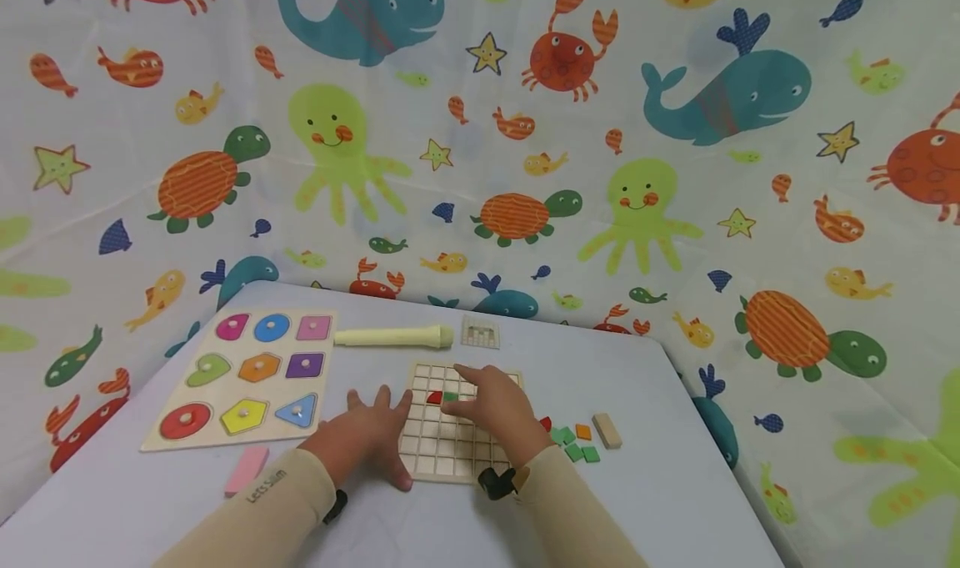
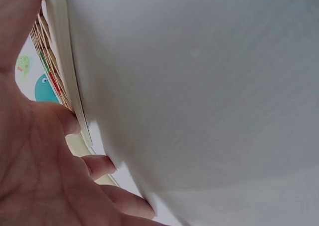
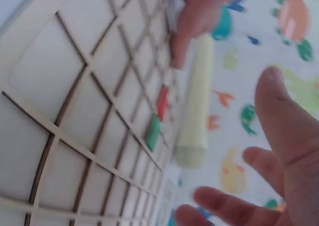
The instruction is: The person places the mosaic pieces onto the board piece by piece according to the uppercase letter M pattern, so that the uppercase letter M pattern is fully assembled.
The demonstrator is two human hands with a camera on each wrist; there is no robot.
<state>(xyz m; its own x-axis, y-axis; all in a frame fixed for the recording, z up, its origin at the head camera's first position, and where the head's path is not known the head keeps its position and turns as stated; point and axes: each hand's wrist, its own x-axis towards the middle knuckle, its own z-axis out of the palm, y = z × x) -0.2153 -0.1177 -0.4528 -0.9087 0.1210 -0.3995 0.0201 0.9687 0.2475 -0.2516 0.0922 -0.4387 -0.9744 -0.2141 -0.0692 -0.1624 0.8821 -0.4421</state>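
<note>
A square wooden grid board (image 1: 446, 449) lies on the white table. Two pieces sit side by side in its upper cells: a red one with a curved edge (image 1: 434, 398) and a green one (image 1: 450, 397). My left hand (image 1: 363, 436), fingers spread, rests along the board's left edge; the left wrist view shows thumb and finger touching the board's side (image 2: 70, 71). Over the board's right part hovers my right hand (image 1: 501, 411), thumb and index finger apart. Nothing lies between them in the right wrist view, where the green piece (image 3: 153, 132) shows beside the red one.
Right of the board lie several loose green tiles (image 1: 573, 451), an orange tile (image 1: 582, 431) and a wooden block (image 1: 607, 430). A knob shape puzzle (image 1: 247, 401) and a pink block (image 1: 246, 469) are at left. Behind are a pale-yellow stick (image 1: 393, 336) and a small grid piece (image 1: 480, 332).
</note>
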